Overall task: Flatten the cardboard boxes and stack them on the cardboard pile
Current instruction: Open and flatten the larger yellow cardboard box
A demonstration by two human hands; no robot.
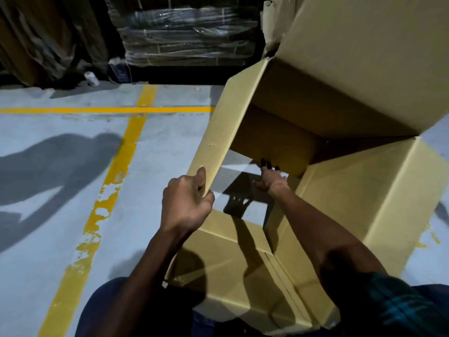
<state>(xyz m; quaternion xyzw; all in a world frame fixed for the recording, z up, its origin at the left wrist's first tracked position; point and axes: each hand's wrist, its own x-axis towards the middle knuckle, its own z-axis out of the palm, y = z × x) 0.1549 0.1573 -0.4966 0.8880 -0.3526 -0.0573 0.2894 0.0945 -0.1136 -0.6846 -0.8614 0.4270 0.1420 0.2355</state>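
The head view shows a big open box (352, 190) standing on the grey floor (60, 178), right of a yellow line (116, 171). The box has no closed bottom; the floor is seen through it. The left hand (187, 203) grips the near end of the box's left flap (218, 139), the thumb on its inner side, fingers curled round the edge. The right hand (269, 178) reaches deep inside the box and its fingers hook the lower edge of the far inner panel. A wrapped pallet (184, 37) stands at the far edge of the floor.
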